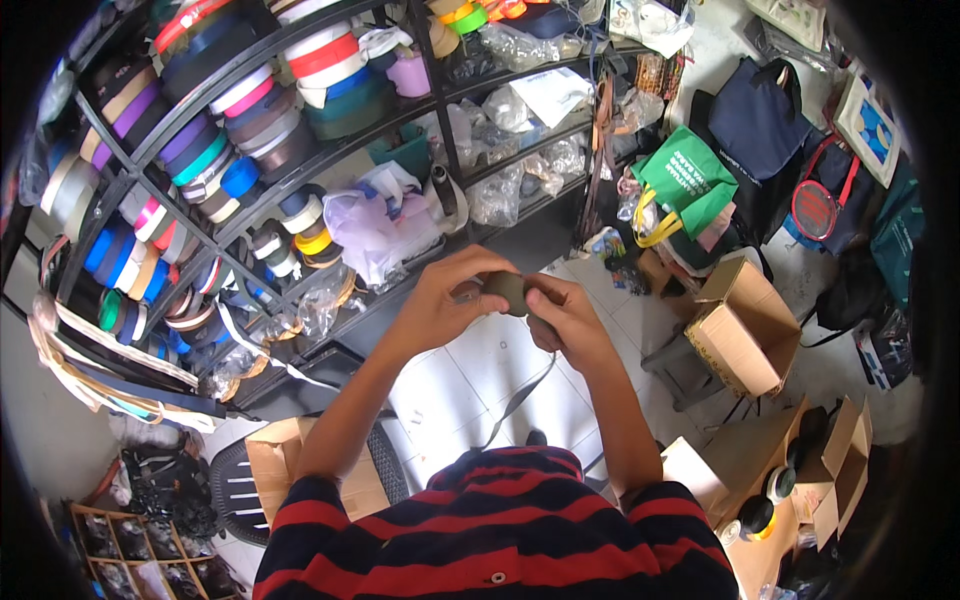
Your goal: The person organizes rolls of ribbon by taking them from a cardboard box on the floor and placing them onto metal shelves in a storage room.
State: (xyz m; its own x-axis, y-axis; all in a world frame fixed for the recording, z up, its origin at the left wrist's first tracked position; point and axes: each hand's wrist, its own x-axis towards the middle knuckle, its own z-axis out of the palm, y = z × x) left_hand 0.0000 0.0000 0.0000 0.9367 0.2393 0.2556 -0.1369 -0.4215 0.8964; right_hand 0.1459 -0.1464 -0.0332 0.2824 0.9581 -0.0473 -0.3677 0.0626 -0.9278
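Note:
Both my hands are raised in front of me around a small roll of olive-green webbing strap point(508, 290). My left hand point(452, 298) grips the roll's left side, with the thumb and fingers closed on it. On the other side, my right hand point(563, 312) has its thumb pressed against the roll and its fingers curled beneath. A loose dark strap tail point(521, 402) hangs below my right hand toward the floor. Part of the roll is hidden behind my fingers.
A black metal shelf point(300, 108) full of coloured strap rolls stands ahead and left. To the right are a green bag point(690, 175) and an open cardboard box point(748, 330) on a stool. Another box point(280, 465) rests on a black chair point(235, 480) at lower left.

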